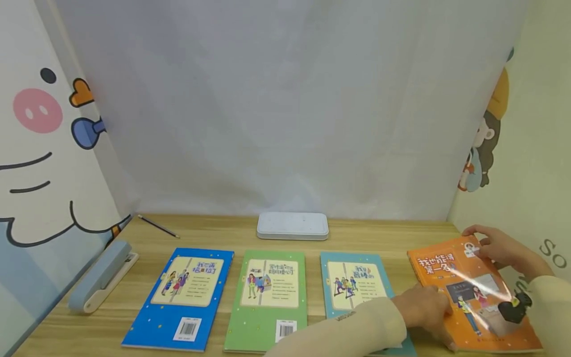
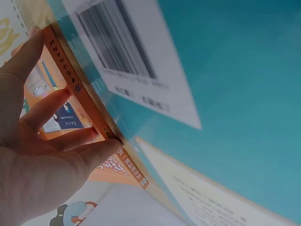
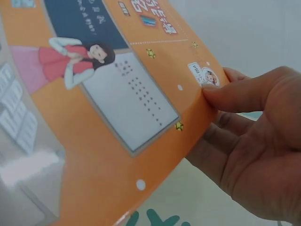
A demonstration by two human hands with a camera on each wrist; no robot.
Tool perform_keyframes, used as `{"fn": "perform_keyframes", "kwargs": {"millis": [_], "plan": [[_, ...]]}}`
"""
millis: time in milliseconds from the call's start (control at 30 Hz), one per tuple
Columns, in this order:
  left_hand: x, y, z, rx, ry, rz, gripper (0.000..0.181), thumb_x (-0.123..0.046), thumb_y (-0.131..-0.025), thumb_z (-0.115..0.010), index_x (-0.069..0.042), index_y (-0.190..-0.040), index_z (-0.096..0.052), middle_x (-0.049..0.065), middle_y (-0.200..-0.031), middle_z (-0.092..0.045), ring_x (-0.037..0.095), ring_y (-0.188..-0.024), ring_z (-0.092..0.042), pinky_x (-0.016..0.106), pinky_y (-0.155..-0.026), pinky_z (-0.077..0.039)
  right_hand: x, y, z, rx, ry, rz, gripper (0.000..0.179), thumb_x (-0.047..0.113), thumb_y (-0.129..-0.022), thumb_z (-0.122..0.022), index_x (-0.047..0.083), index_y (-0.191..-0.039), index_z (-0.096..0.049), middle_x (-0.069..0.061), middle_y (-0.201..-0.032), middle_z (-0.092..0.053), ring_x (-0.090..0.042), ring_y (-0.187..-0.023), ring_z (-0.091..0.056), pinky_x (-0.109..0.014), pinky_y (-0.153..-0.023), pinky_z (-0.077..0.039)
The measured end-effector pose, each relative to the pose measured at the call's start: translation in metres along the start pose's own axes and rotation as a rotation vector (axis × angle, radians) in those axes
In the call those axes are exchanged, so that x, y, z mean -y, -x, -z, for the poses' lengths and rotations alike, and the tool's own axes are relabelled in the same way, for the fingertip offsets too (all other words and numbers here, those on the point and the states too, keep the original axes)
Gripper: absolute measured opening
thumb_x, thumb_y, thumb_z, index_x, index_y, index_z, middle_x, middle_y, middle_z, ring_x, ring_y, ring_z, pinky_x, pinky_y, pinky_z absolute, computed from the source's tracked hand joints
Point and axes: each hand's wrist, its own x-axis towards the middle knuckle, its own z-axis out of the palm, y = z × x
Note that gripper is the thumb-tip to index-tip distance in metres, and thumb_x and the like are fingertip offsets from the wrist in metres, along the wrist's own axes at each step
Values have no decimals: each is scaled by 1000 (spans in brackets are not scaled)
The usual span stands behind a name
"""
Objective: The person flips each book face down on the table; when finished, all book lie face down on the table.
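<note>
At the right end of the table lies an orange book (image 1: 468, 280) with a cartoon classroom cover, tilted in the right wrist view. My right hand (image 1: 499, 248) pinches its far right corner, thumb (image 3: 223, 98) on the cover and the other fingers behind. Along the book's spine (image 2: 89, 101), my left hand (image 2: 42, 155) has its fingers spread and fairly straight, with fingertips touching that edge. The left forearm crosses a teal book (image 1: 354, 277), whose back cover with a barcode fills much of the left wrist view.
A green book (image 1: 273, 282) and a blue book (image 1: 187, 292) lie to the left, back covers up. Beyond them sit a white case (image 1: 292, 226) and a pencil (image 1: 158, 226). A blue-grey stapler (image 1: 102, 275) is at the left edge. Printed curtains enclose the table.
</note>
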Motion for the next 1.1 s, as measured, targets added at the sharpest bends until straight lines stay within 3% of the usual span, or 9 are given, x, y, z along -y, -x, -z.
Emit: {"fn": "perform_keyframes", "kwargs": {"millis": [300,500,633,733,867,1000,1100], "plan": [[8,2,4,52,1,-68,57,-59,-79,-78,-46,-131,-59,-29,-125,-57,-9,-104,-50,8,-91,-41,9,6,4,-4,-2,10,48,-4,-92,-50,-13,-135,-32,-22,-101,-65,-26,-81,-66,-42,-67,-63],[16,8,10,40,-14,-137,57,-57,-80,-77,-42,-133,-59,-27,-126,-57,-10,-107,-50,4,-92,-38,16,10,9,-26,-9,28,50,-3,-93,-51,-12,-138,-31,-17,-99,-66,-27,-81,-69,-41,-65,-62],[22,11,13,6,-30,-164,47,-58,-82,-75,-39,-124,-67,-28,-132,-56,-10,-123,-46,6,-99,-38,21,15,11,-64,30,42,52,-2,-93,-52,-11,-139,-31,-19,-101,-66,-26,-82,-68,-40,-67,-63],[25,12,14,-10,-30,-147,50,-60,-82,-73,-41,-127,-65,-27,-142,-50,-7,-138,-37,9,-108,-34,24,17,12,-99,42,67,52,-2,-92,-53,-11,-139,-31,-21,-102,-65,-26,-83,-67,-40,-67,-63],[31,14,16,-34,-36,-146,63,-61,-82,-73,-46,-139,-53,-25,-147,-45,-5,-140,-34,9,-108,-34,29,20,13,-157,32,114,49,-2,-94,-54,-10,-137,-33,-23,-103,-63,-26,-82,-67,-41,-67,-63],[38,17,19,-70,-39,-159,67,-61,-82,-73,-46,-143,-50,-19,-155,-37,0,-143,-32,11,-110,-35,34,22,16,-208,19,162,40,1,-97,-55,0,-134,-41,-22,-103,-61,-21,-81,-66,-40,-67,-63],[44,20,21,-90,1,-152,69,-58,-82,-74,-45,-145,-48,-12,-163,-24,4,-145,-31,14,-111,-36,39,25,16,-247,9,206,37,2,-98,-56,18,-130,-48,-15,-99,-61,-14,-77,-66,-37,-65,-62]]}}
